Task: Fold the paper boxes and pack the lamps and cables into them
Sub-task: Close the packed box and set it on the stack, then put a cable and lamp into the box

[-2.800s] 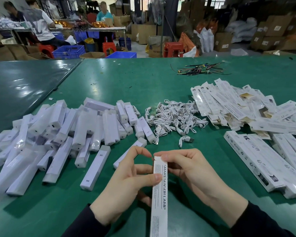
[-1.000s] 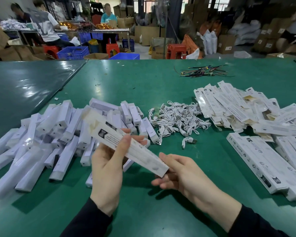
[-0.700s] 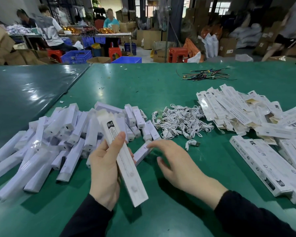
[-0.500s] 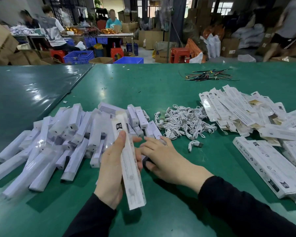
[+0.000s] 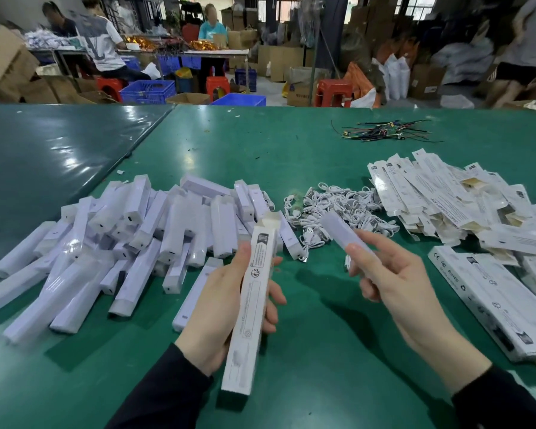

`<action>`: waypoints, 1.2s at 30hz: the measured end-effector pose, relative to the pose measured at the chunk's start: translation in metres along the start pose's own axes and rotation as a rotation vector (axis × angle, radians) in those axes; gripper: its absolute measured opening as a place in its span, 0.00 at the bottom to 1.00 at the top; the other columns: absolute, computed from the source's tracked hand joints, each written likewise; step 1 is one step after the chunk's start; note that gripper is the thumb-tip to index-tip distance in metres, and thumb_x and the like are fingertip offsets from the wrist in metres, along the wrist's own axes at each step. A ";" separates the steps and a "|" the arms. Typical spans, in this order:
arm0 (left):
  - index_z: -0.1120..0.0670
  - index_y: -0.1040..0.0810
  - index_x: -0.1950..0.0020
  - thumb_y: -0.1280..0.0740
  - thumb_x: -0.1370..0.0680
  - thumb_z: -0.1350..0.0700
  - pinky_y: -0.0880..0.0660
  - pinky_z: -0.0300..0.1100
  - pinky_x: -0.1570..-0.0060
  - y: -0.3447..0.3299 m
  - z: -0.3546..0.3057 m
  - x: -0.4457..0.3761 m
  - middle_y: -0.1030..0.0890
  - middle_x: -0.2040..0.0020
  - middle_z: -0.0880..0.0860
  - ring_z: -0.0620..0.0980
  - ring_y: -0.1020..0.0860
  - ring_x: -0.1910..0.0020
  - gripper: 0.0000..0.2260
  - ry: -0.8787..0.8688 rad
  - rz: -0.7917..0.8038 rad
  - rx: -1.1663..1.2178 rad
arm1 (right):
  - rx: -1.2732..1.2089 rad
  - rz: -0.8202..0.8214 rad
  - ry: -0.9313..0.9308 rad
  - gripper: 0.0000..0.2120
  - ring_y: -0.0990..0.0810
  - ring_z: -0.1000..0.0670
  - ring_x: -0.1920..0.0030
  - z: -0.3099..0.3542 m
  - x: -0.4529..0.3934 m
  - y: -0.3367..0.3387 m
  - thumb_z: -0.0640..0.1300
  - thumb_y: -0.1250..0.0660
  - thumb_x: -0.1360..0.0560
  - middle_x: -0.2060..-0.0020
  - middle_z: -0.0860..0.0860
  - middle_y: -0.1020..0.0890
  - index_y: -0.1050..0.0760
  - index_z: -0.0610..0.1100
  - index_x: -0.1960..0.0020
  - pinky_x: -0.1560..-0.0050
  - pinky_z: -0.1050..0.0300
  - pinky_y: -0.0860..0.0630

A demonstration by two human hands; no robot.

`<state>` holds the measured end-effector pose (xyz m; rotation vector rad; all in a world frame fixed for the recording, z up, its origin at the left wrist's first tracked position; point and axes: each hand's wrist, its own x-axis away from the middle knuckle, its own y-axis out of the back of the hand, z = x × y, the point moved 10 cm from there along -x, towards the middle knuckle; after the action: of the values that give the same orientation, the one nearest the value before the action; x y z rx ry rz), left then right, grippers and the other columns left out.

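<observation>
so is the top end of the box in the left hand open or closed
Open. The paper box gripped by the left hand has its top flap standing up, unfolded. The right hand holds a lamp outside it.

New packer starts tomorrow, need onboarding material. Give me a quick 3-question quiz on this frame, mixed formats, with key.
1. Multiple choice: what does the left hand hold?
A) a coiled cable
B) a folded paper box with its far end open
C) a flat unfolded box

2. True or false: the lamp in the right hand is already inside the box.

3. Fill in: the pile of white cables lies between the lamp pile and the heap of flat ____.

Key: 1 B; 2 false, it is apart from the box, to its right; 3 boxes.
</observation>
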<state>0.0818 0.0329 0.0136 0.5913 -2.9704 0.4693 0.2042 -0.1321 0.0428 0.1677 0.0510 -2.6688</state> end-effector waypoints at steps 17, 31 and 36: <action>0.40 0.27 0.34 0.33 0.25 0.51 0.21 0.45 0.75 -0.033 0.021 0.007 0.18 0.56 0.63 0.59 0.20 0.69 0.19 0.162 0.306 -0.127 | -0.364 0.036 -0.084 0.20 0.21 0.55 0.66 0.013 -0.006 0.016 0.38 0.25 0.40 0.63 0.49 0.17 0.19 0.43 0.49 0.68 0.67 0.25; 0.39 0.32 0.31 0.34 0.25 0.57 0.20 0.51 0.70 -0.065 0.012 0.030 0.23 0.59 0.67 0.59 0.18 0.69 0.25 0.137 0.639 -0.092 | 0.199 0.227 0.233 0.20 0.35 0.55 0.74 0.039 0.008 -0.004 0.64 0.39 0.26 0.66 0.41 0.25 0.21 0.47 0.55 0.73 0.62 0.38; 0.34 0.34 0.31 0.36 0.25 0.56 0.20 0.48 0.71 -0.065 0.008 0.029 0.22 0.59 0.65 0.59 0.18 0.70 0.26 0.117 0.646 -0.072 | 0.127 0.209 0.268 0.10 0.30 0.53 0.71 0.045 0.013 -0.008 0.52 0.37 0.23 0.68 0.50 0.25 0.20 0.54 0.45 0.69 0.63 0.32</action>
<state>0.0795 -0.0369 0.0283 -0.4111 -2.9852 0.4067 0.1846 -0.1333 0.0855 0.5412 -0.0491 -2.4251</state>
